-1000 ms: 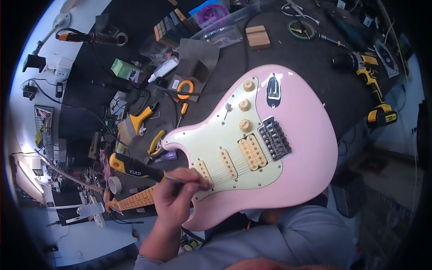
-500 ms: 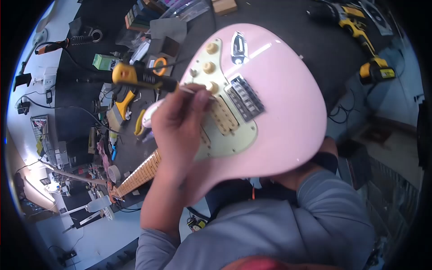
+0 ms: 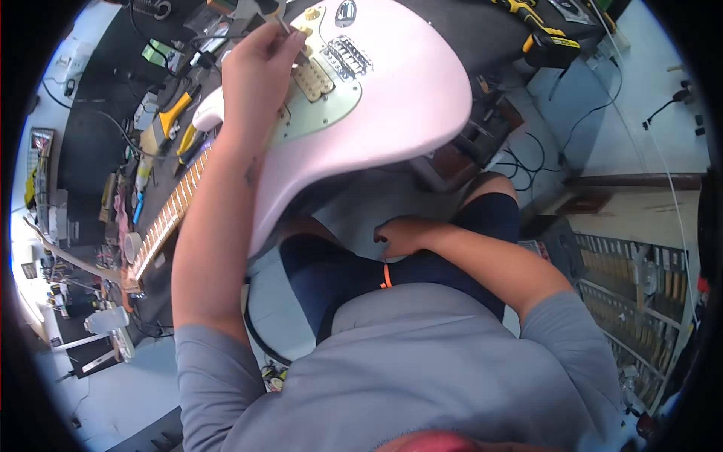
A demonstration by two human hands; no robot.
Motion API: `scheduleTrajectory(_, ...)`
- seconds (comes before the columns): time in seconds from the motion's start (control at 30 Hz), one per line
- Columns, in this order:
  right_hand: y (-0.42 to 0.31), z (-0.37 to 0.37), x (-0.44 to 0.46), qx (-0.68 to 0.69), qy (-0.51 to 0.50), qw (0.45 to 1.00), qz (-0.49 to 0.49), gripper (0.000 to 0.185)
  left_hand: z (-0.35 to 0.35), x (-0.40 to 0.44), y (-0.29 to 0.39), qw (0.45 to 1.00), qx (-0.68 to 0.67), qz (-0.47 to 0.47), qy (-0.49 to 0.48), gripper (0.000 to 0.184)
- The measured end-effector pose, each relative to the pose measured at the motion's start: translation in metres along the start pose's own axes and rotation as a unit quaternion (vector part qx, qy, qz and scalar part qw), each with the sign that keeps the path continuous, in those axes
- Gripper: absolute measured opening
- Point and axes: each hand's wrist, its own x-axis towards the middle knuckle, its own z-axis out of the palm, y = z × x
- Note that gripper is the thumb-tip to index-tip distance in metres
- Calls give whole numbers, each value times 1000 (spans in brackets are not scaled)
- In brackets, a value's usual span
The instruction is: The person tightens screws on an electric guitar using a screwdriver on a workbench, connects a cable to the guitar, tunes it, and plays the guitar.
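Note:
A pale pink electric guitar (image 3: 410, 90) with a mint-green pickguard (image 3: 331, 113) lies on the dark workbench, its neck (image 3: 172, 215) pointing to the lower left. My left hand (image 3: 260, 64) is over the pickguard by the cream knobs and pickup (image 3: 312, 81). Its fingers are closed around the metal shaft of a screwdriver (image 3: 269, 6), whose dark handle is cut off by the top edge. Below the guitar body, over my lap, my right hand (image 3: 404, 235) hangs with fingers loosely bent and apart. Nothing shows in it.
Yellow-handled pliers (image 3: 175, 111) and other small tools lie left of the guitar. A yellow-black cordless drill (image 3: 546, 47) rests on the bench at the upper right. A roll of tape (image 3: 132, 247) is near the headstock. Cables (image 3: 527, 162) and a tool rack (image 3: 640, 279) are at the right.
The view has shifted, so the guitar and bench appear further up and left. My right hand, previously hidden under the guitar body, now shows over my lap. My left hand still grips the screwdriver.

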Motion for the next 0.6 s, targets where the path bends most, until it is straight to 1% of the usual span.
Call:
scheduleTrajectory(0.07, -9, -4, -39, 69, 22, 997, 23, 42, 0, -3, 1, 999, 34, 16, 8, 17)
scheduleTrajectory(0.1, -14, -4, -54, 104, 37, 993, 33, 42, -1, -4, 5, 999, 50, 8, 16, 17)
scheduleTrajectory(0.2, -27, 3, -81, 86, 73, 991, 74, 36, -2, -19, 29, 999, 18, -22, 29, 14)
scheduleTrajectory(0.23, -33, 4, -85, 105, 92, 989, 52, 34, -5, -18, 29, 997, 15, 42, 59, 13)
scheduleTrajectory(0.33, -47, 1, -84, 96, 106, 990, 22, 29, -8, -20, 27, 996, 33, 63, 51, 15)
scheduleTrajectory(0.37, -49, -2, -84, 83, 111, 990, 21, 28, -7, -19, 24, 997, 33, 55, 46, 15)
scheduleTrajectory(0.47, -83, -54, -93, 100, 75, 990, -69, 29, -9, -12, 21, 997, 36, 44, 45, 16)
scheduleTrajectory(0.53, -124, -120, -109, 94, 22, 985, -141, 28, -12, -4, 25, 997, 29, 54, 49, 16)
scheduleTrajectory(0.57, -144, -155, -117, 89, 36, 984, -153, 27, -11, 3, 22, 995, 7, 83, 53, 17)
scheduleTrajectory(0.6, -162, -191, -124, 83, 48, 982, -164, 25, -9, 12, 20, 996, -5, 86, 28, 16)
